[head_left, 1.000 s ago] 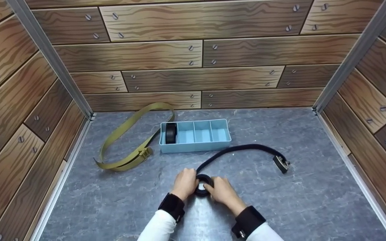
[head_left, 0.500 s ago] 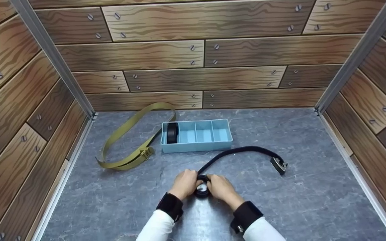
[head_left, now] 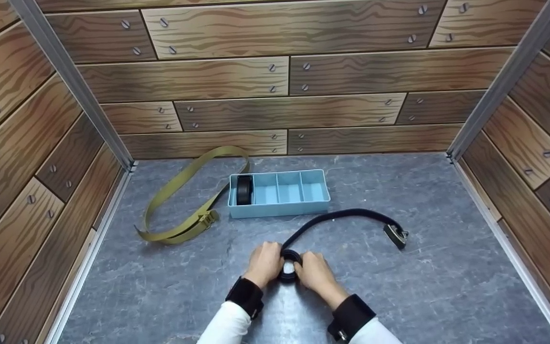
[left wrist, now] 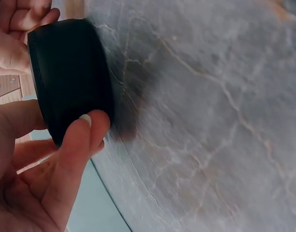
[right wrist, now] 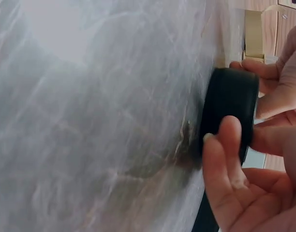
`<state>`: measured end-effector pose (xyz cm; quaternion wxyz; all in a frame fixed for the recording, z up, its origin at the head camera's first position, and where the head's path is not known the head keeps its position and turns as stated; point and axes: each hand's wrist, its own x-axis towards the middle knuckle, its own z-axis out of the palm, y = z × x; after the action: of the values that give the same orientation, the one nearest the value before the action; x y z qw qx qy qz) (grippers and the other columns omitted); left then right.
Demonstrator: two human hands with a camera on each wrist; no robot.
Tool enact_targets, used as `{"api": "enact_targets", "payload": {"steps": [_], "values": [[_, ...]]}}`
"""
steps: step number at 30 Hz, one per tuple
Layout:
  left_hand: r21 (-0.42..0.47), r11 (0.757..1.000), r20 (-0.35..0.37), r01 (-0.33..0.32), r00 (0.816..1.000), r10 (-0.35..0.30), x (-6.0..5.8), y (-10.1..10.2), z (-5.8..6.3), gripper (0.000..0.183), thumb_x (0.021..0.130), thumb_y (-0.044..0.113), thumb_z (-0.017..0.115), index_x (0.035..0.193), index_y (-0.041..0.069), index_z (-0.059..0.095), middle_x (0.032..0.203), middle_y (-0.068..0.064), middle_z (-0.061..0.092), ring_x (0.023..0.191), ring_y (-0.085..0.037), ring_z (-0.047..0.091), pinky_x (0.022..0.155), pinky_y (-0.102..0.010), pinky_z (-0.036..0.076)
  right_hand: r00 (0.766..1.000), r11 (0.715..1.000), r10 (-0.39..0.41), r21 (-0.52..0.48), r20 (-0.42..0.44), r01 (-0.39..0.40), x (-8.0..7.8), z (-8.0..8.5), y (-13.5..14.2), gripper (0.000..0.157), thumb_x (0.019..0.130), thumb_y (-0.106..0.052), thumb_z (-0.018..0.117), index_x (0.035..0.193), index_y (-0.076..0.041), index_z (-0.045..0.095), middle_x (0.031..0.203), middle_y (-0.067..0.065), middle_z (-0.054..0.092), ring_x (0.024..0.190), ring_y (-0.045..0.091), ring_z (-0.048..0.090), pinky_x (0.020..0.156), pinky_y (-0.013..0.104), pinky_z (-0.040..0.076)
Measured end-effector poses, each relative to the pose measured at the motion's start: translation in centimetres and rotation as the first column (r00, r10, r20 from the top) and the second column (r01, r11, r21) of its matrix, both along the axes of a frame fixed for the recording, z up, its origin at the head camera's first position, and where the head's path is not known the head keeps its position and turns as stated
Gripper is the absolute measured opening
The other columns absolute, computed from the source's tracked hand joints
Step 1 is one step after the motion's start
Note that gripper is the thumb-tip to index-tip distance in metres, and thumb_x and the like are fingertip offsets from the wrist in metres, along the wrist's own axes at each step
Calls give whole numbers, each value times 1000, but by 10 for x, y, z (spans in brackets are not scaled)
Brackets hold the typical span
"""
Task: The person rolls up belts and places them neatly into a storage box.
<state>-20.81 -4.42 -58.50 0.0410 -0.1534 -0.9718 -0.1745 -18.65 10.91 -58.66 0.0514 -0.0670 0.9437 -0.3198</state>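
free floor left of left hand, right of right hand, belt between and ahead, tray beyond

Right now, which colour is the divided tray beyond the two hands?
Light blue; the divided tray shows best in the head view.

Grey marbled surface, olive strap, light-blue tray, partly coiled black belt

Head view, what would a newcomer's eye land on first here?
Probably the pale blue tray toward the back, with a black roll in its leftmost compartment. In front of it, the left hand and right hand hold a black strap by its coiled end, the rest curving right. An olive strap loops mostly left of the tray.
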Motion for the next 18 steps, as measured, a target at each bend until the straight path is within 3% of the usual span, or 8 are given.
{"api": "enact_targets", "payload": {"steps": [5,8,10,13,18], "values": [[39,999,35,17,999,-18,-1,-1,1,20,82,16,74,69,7,63,73,-10,66,66,-27,65,57,-38,52,997,996,54,76,-63,-50,-8,-3,4,7,91,-7,63,86,-8,68,80,11,69,64,23,62,56,36,50],[58,998,34,22,999,-24,-2,0,2,21,82,14,74,68,6,61,70,-10,64,63,-26,64,57,-38,52,992,993,95,75,-87,-88,-11,-4,7,16,93,-7,61,105,-4,71,96,16,71,78,28,67,63,40,53],[62,998,26,25,999,-26,-3,1,2,18,81,11,72,68,6,61,69,-10,64,64,-26,64,57,-38,52,989,993,104,60,-103,-98,-11,-5,9,17,95,-9,61,107,-3,71,98,17,71,84,30,68,67,43,53],[61,998,18,21,1000,-22,-2,2,1,15,79,8,73,70,5,61,70,-10,64,65,-28,64,58,-38,52,992,997,71,37,-107,-67,-7,-4,11,16,95,-15,64,100,-2,72,86,14,70,77,28,67,65,42,53],[33,999,31,10,999,-11,0,4,1,15,77,11,76,76,6,61,73,-10,64,67,-29,64,59,-40,52,1000,1000,18,-11,20,-18,0,1,11,21,94,-22,66,78,-8,67,56,-1,56,46,14,54,47,32,46]]}}
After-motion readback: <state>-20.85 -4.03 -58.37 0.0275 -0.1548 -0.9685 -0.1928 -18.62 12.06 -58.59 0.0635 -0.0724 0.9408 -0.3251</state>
